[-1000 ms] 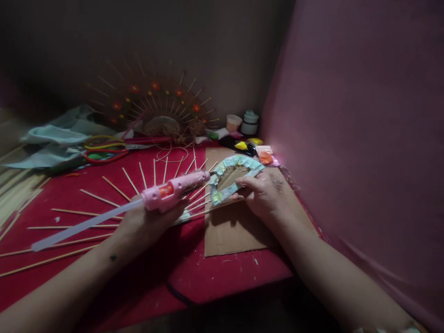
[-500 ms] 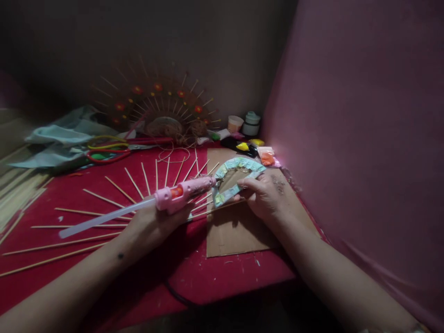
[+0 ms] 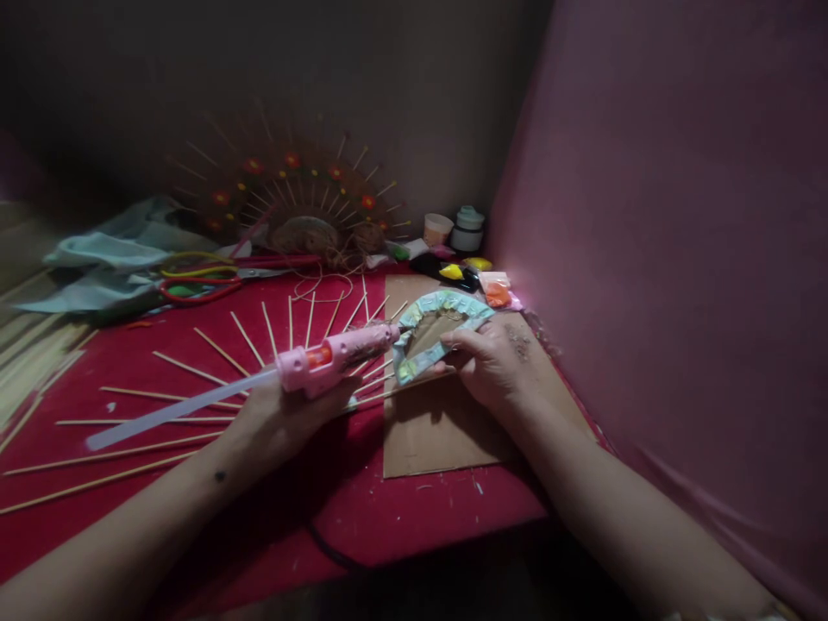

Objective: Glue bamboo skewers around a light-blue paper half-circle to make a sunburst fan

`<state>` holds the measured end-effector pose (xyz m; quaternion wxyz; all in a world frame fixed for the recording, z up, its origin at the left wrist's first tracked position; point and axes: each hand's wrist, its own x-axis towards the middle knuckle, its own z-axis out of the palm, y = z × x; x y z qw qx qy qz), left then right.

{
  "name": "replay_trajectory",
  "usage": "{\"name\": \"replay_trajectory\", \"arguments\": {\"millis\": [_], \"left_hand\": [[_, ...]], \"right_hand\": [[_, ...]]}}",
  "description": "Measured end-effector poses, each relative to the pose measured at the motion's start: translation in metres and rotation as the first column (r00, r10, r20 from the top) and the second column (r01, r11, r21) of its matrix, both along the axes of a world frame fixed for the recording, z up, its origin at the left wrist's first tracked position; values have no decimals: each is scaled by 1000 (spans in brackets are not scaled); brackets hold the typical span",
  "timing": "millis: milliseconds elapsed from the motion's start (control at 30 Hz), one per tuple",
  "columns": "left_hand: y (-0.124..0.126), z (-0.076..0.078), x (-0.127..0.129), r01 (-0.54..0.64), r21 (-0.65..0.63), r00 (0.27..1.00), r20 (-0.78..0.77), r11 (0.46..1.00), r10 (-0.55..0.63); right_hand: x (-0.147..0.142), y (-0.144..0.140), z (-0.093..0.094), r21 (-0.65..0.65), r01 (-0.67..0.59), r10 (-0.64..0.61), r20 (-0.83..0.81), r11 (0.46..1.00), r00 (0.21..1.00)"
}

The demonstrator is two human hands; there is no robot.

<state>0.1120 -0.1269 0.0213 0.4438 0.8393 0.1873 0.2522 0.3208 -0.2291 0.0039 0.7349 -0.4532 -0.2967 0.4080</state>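
Two hands fill the middle of my feed, both occupied. My left hand (image 3: 285,418), left of centre, is wrapped round a pink glue gun (image 3: 340,355), a long pale glue stick (image 3: 187,408) trailing from its back toward the lower left. My right hand (image 3: 488,366), right of centre, pinches a D-shaped frame (image 3: 446,301) by its straight side, thumb on top, holding it tilted over the brown cardboard (image 3: 446,453). The nozzle meets the frame's left end, or stops just short of it; in this dim light I can't tell which, nor whether any glue is out.

As far as I can judge, the work is partway. Done: the frame is covered in pale blue-green, yellow-patched material, gathered in folds along the curve, and the thin sticks (image 3: 223,353) are laid out in a fan across the red cloth (image 3: 362,517) at left and centre. Not done, by the look of it: the gluing at that left end, with the gun right there. The sticks are bare along the lengths I see. At upper left, the scissors (image 3: 233,280) lie out of both hands.
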Motion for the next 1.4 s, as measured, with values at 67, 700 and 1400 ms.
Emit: {"name": "replay_trajectory", "arguments": {"millis": [67,700,1400], "left_hand": [[1,0,0,16,10,1000,-14,1000,-16],[-3,6,2,92,-1,996,-13,996,-92],[-1,3,2,53,-24,999,-4,998,-53]], "right_hand": [[-1,0,0,-12,-19,20,32,1000,999],[0,-3,0,-26,5,-4,55,1000,998],[4,2,1,38,117,-113,-84,992,990]]}}
